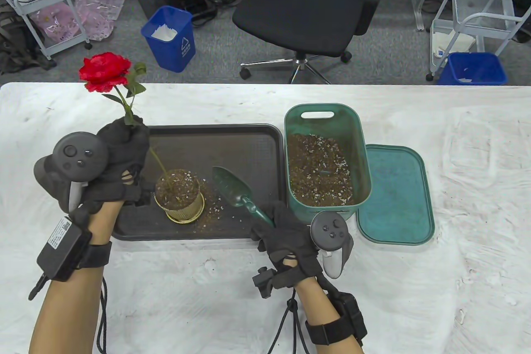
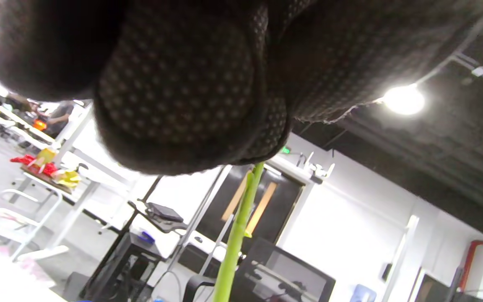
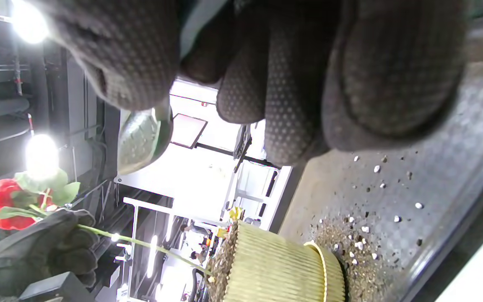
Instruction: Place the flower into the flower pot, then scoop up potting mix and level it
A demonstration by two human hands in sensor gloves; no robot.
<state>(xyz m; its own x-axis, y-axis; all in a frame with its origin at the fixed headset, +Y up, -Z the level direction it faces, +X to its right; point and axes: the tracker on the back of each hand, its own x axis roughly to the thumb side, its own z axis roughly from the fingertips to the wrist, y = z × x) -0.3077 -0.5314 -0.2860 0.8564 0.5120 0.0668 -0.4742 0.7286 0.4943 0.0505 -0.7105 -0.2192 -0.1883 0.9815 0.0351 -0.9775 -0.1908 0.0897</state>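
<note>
A red flower stands with its green stem planted in the ribbed yellow flower pot, which is heaped with potting mix. My left hand grips the stem partway up, above and left of the pot. My right hand holds the handle of a green trowel; its blade looks empty and hovers just right of the pot. In the right wrist view the pot, the flower and the trowel blade all show.
The pot stands on a dark tray strewn with spilled mix. A green tub of potting mix sits right of the tray, its lid lying beside it. Beyond the table's far edge are an office chair and blue bins.
</note>
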